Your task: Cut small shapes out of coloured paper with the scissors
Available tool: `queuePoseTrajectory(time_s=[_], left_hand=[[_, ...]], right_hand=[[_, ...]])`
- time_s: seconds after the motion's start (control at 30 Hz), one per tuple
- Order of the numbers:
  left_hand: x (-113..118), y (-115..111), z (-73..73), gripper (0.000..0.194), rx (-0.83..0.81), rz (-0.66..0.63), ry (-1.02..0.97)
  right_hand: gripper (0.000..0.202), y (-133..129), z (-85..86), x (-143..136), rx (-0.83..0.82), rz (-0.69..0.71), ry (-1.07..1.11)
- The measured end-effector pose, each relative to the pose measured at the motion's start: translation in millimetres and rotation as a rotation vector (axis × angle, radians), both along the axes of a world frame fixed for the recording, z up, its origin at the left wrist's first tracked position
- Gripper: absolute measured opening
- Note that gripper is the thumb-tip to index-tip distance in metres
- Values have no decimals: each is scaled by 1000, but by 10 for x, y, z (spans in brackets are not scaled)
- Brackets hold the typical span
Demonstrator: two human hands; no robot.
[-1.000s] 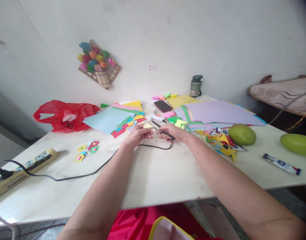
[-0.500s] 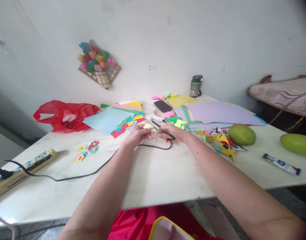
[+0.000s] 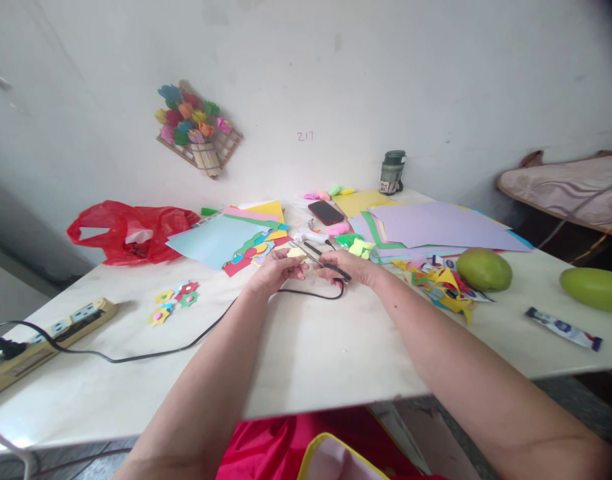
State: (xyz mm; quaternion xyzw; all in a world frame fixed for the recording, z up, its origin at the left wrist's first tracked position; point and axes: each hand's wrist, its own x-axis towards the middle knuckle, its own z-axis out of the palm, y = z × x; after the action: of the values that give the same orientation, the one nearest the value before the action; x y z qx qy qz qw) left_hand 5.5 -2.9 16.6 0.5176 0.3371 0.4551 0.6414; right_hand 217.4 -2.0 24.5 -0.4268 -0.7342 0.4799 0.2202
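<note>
Near the middle of the table, my left hand [image 3: 281,269] pinches a small pale yellow paper piece [image 3: 295,253]. My right hand [image 3: 350,267] is wrapped round the dark handles of scissors [image 3: 313,251], whose blades point up and left beside the paper. Whether the blades touch the paper is too small to tell. Just beyond my hands lies a white glue gun [image 3: 311,237]. Left of my arms are several small paper flowers [image 3: 187,293] in yellow, red, green and blue.
A black cord [image 3: 186,345] runs from a power strip [image 3: 61,337] toward my hands. Coloured sheets [image 3: 426,223], a phone [image 3: 326,213], a red bag [image 3: 131,230], paper scraps [image 3: 449,288], green fruit [image 3: 485,269] and a tube [image 3: 563,328] lie around.
</note>
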Motion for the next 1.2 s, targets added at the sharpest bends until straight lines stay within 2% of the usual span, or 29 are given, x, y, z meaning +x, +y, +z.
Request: queuePoseTrajectory(time_s=[1.2], left_hand=[[-21, 29, -13, 32, -13, -25, 34]], right_hand=[[28, -51, 54, -11, -16, 8, 67]])
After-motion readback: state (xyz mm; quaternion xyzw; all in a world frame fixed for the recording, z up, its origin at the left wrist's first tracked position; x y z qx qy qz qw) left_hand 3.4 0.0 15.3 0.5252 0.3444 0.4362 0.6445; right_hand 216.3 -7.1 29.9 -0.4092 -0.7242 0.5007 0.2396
